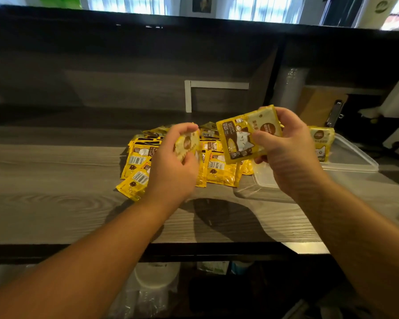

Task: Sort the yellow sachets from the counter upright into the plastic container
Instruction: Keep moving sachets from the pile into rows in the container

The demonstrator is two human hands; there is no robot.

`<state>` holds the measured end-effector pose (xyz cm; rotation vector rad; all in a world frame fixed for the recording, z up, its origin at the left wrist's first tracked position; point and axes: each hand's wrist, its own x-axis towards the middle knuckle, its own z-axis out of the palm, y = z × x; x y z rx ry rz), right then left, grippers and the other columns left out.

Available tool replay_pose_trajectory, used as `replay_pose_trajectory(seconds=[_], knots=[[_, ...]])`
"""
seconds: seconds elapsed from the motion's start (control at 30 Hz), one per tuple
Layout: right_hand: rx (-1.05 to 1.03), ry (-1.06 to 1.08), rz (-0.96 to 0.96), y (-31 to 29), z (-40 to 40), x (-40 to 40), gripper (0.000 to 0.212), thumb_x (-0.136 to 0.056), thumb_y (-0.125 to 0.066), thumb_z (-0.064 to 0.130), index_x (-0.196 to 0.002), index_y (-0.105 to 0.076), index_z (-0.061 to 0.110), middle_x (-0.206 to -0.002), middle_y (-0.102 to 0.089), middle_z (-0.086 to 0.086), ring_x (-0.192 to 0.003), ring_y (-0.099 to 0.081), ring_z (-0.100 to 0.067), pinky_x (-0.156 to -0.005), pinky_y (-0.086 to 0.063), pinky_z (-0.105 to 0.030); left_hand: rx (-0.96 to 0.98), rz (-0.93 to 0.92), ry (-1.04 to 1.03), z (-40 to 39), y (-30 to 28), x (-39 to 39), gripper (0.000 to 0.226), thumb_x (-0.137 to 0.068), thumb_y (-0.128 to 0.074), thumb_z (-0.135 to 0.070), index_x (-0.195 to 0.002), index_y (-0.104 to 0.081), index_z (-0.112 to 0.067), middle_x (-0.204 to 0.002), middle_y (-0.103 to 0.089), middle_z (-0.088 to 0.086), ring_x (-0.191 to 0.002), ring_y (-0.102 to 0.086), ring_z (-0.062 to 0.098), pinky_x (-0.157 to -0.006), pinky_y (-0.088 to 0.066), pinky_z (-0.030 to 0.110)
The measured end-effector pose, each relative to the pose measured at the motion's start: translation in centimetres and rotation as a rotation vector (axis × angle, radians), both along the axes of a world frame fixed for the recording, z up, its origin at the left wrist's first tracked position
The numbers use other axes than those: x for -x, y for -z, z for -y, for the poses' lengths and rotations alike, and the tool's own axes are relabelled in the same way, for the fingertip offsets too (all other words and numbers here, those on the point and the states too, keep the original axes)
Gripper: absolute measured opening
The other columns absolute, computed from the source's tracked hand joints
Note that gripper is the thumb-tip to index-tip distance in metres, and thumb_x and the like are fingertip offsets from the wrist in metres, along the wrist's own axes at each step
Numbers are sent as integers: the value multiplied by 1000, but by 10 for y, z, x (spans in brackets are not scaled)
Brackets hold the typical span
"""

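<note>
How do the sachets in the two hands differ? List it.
The left hand grips one blurred sachet, mostly hidden by its fingers; the right hand holds a small stack of sachets, front print in plain view. The blurred sachet hangs over the pile; the stack is up beside the plastic container. Both are yellow.

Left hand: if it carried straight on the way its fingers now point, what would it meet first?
The left hand, gripping a sachet, points up and right towards the stack held in the right hand. It would probably meet that stack first, though depth is unclear.
</note>
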<state>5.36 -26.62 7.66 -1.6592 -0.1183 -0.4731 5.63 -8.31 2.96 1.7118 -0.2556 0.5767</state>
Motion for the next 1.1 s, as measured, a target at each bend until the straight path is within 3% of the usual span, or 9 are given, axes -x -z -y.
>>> replay_pose_trajectory(seconds=[0.1, 0.17, 0.4, 0.53, 0.6, 0.77, 0.9, 1.1], knots=[[14, 0, -3, -5, 12, 1, 29, -89, -65, 5, -111, -59, 24, -96, -70, 1, -83, -72, -17, -57, -58, -33, 527, -338, 205, 14, -19, -3, 54, -94, -48, 12, -112, -66, -35, -117, -69, 4, -101, -71, 22, -75, -62, 45], [11, 11, 1, -8, 22, 1, 29, -90, -64, 6, -111, -58, 25, -97, -69, 1, -85, -72, -18, -59, -59, -34, 688, -448, 310, 22, -27, -5, 53, -93, -48, 13, -112, -68, -32, -118, -68, 11, -100, -72, 32, -82, -59, 54], [-9, 102, 48, -17, 68, 4, 34, -93, -60, 7, -111, -56, 35, -99, -66, 9, -84, -71, -8, -61, -60, -27, 621, -515, 345, 58, -50, -14, 35, -101, -45, -8, -111, -68, -32, -115, -67, 8, -95, -71, 27, -71, -61, 42], [35, 196, 47, -20, 104, 1, 36, -94, -60, 10, -124, -55, 28, -104, -63, 10, -92, -68, -12, -63, -57, -24, 467, -505, 323, 83, -61, -28, 32, -99, -52, -10, -109, -69, -35, -112, -69, 5, -98, -71, 25, -79, -61, 44], [64, 239, 39, -21, 124, -3, 40, -93, -61, 11, -131, -54, 24, -110, -63, 9, -94, -67, -12, -60, -54, -21, 357, -442, 321, 99, -66, -37, 32, -97, -58, -6, -112, -70, -32, -112, -69, 3, -101, -70, 22, -76, -61, 37], [133, 314, 38, -15, 162, -12, 35, -93, -62, 12, -125, -57, 24, -108, -64, 8, -96, -67, -13, -62, -54, -24, -33, -276, 342, 143, -77, -66, 46, -92, -65, -3, -133, -56, -23, -118, -65, 1, -106, -64, 16, -85, -59, 33], [202, 401, 67, -7, 181, -15, 31, -93, -63, 13, -118, -56, 30, -106, -62, 12, -103, -63, -15, -79, -60, -37, -402, -133, 273, 179, -72, -91, 38, -85, -76, -10, -119, -67, -22, -108, -67, -4, -103, -64, 12, -85, -58, 30], [209, 462, 140, -3, 198, -16, 29, -92, -63, 13, -111, -48, 29, -98, -56, 16, -98, -63, -12, -77, -61, -38, -831, 78, 174, 217, -62, -113, 31, -83, -79, -22, -112, -68, -22, -106, -60, -3, -97, -58, 15, -80, -53, 29]])
